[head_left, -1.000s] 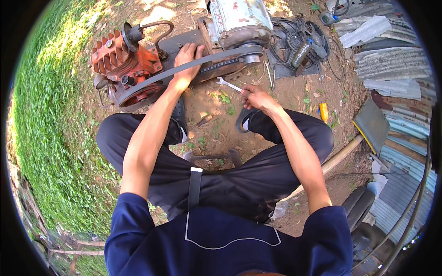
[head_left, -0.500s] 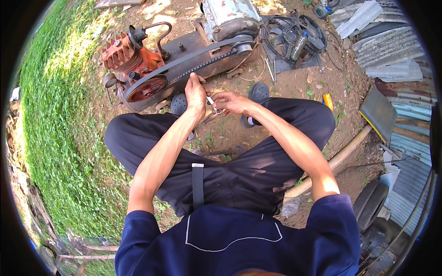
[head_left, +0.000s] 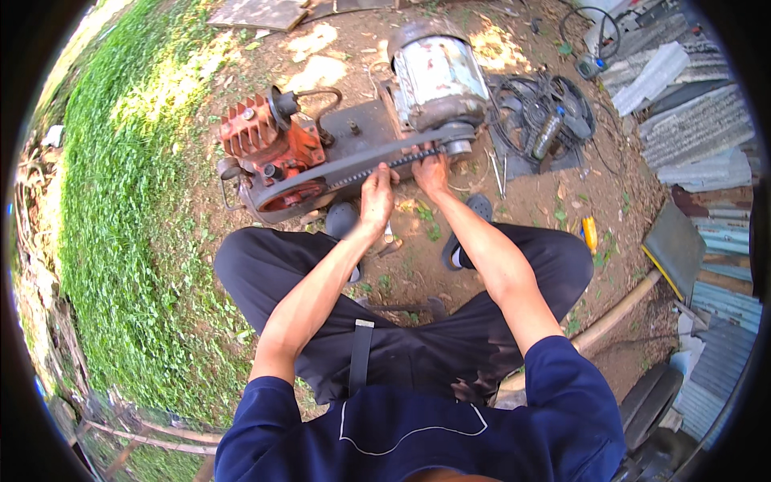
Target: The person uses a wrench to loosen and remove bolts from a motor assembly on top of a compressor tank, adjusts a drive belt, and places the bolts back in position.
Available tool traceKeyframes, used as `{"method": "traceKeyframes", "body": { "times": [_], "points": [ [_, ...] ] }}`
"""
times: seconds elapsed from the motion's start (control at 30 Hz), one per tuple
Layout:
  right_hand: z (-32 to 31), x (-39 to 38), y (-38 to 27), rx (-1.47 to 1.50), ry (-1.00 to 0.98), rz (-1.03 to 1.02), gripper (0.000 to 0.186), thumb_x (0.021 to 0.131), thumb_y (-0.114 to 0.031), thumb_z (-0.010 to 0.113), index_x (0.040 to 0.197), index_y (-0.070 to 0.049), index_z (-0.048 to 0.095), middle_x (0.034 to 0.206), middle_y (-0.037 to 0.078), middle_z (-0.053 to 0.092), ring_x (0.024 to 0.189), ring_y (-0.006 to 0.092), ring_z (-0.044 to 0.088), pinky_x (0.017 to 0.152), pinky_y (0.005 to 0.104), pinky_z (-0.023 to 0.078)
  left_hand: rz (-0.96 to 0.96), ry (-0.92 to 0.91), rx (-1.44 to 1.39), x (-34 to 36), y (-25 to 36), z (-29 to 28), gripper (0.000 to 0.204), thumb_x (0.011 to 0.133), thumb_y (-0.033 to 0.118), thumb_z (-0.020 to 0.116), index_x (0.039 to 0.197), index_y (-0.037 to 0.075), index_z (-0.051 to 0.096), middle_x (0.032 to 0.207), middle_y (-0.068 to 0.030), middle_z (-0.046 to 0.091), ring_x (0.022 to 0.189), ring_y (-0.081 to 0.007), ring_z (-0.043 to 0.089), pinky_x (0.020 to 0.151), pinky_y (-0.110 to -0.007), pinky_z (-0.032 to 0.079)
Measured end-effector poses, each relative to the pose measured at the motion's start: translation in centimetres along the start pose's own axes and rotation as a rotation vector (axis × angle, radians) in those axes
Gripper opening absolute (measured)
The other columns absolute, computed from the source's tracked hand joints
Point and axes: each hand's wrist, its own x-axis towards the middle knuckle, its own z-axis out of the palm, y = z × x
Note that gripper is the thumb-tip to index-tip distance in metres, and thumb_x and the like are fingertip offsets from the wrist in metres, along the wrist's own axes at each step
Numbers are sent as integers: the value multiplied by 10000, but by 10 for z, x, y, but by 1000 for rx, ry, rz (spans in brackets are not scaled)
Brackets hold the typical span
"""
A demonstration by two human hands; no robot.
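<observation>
A black toothed drive belt runs between the red pulley of an orange finned air compressor and the small pulley of a worn, pale electric motor. My left hand is closed at the belt's near run, about halfway along, thumb up against it. To its right, close to the motor pulley, my right hand has its fingers curled over the same run. A shiny metal tool, perhaps a spanner, shows just below my left hand; whether it lies on the ground or hangs from that hand, I cannot tell.
Right of the motor lie coiled black cables, a plastic bottle and thin metal rods. A yellow bottle, a wooden pole, corrugated sheets and tyres are farther right. Grass covers the left.
My right hand has left the small metal tool near my left hand and reached up to the belt by the motor. My left hand stays at the belt. The view has shifted.
</observation>
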Motion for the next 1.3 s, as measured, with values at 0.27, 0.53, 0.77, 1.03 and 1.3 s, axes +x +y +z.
{"method": "traceKeyframes", "body": {
  "times": [0.27,0.53,0.77,1.03,1.3],
  "points": [
    [11,19,6,-23,-50,236,282,824,-310,628,829,-31,666,766,201,647,778,374,634,727,463,478,107,-93,108,36,0,4,279,932,335,364,817,106,474,609,18,361,502,-88,325,452,-265,260],
    [23,20,18,39,107,188,281,789,-285,685,766,-6,657,732,175,649,728,349,627,694,451,469,86,-117,173,39,0,6,286,912,324,360,880,79,504,637,4,394,521,-95,349,453,-269,276],
    [31,16,10,254,15,176,223,858,-245,636,844,-25,669,681,124,643,685,308,599,701,433,451,92,-97,178,15,18,-5,355,960,360,372,832,54,500,606,5,376,530,-94,351,483,-271,291],
    [31,18,11,250,74,209,244,858,-297,627,956,-83,693,873,180,650,828,343,593,762,460,439,130,-59,226,6,32,-11,394,983,388,400,831,41,507,619,16,364,571,-101,341,537,-281,313],
    [27,27,31,-30,-99,182,314,856,-412,609,907,-111,685,820,153,654,857,355,616,774,471,451,26,-78,125,7,33,-2,401,987,392,407,827,41,517,615,26,370,566,-86,337,533,-271,303]
  ]
}}
